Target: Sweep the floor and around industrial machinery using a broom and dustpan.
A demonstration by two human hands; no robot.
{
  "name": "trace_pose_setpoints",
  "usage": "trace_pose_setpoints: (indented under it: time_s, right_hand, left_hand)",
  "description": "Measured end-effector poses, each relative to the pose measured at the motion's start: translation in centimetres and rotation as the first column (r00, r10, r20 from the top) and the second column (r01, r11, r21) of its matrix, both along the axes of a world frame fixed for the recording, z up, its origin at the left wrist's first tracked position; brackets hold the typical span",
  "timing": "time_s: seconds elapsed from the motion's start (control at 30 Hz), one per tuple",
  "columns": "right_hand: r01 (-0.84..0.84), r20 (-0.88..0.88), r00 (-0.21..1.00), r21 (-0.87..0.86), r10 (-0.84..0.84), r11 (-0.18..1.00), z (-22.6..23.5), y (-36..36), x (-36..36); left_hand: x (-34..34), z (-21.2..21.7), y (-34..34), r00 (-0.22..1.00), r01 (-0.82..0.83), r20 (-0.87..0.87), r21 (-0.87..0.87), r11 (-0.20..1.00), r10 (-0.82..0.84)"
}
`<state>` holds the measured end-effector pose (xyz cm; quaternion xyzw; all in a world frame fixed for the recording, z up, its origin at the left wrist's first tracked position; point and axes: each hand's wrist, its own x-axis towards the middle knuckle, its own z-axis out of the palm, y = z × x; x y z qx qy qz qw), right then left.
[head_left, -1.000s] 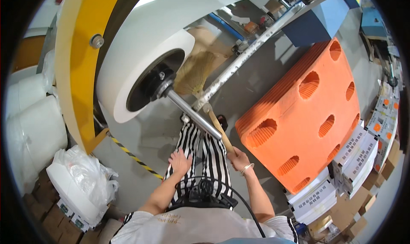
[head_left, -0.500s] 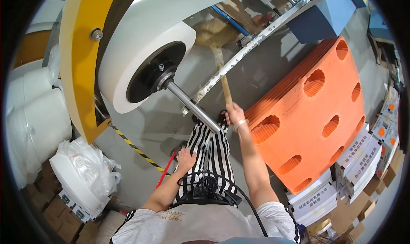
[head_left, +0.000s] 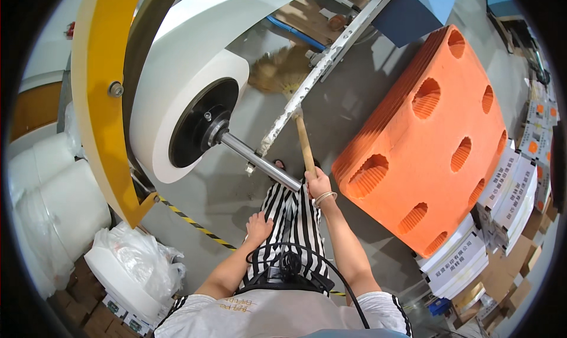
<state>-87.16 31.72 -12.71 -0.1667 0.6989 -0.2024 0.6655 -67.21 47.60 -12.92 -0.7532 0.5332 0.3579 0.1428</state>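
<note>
**Broom pushed forward, left hand shifted on the leg**

My right hand (head_left: 318,183) went from low beside my thigh a second ago, up along the steel shaft (head_left: 260,158), and is now at the shaft's end, arm stretched out. The broom (head_left: 302,138) travelled with it: its straw head (head_left: 279,72) now lies far ahead on the floor under the metal rail (head_left: 322,63). My left hand (head_left: 258,227) moved from mid-thigh to the left edge of the striped trousers (head_left: 295,220).

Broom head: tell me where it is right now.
In the head view, the broom head lies on the floor at upper centre, beyond the metal rail, right of the white roll.
</note>
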Motion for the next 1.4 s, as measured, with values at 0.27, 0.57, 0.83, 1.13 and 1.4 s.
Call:
trace_pose_setpoints:
  time_s: [0.27,0.57,0.83,1.13,1.4]
  right_hand:
    - [-0.188,-0.123,0.978,-0.157,0.170,0.969,3.7,0.4,-1.6]
    - [-0.175,-0.135,0.972,0.126,0.192,0.976,15.7,8.0,-6.5]
    - [-0.417,-0.183,0.873,0.204,0.453,0.886,19.8,7.1,-7.2]
    - [-0.431,0.107,0.901,0.100,0.421,0.897,18.0,4.1,-0.6]
    - [-0.686,-0.367,0.691,-0.059,0.623,0.725,15.7,6.0,-2.5]
  left_hand:
    - [0.2,2.3,-2.8,0.996,0.012,-0.084,-0.135,0.991,-0.023]
    - [-3.1,4.8,-8.1,0.849,-0.132,-0.523,-0.068,0.989,0.077]
    - [-6.2,9.3,-11.4,0.783,0.026,-0.616,-0.108,0.994,-0.088]
    - [-7.1,10.5,-11.8,0.562,0.386,-0.528,-0.513,0.767,-0.637]
    - [-2.3,11.0,-10.3,0.918,0.190,-0.310,-0.207,0.960,-0.249]
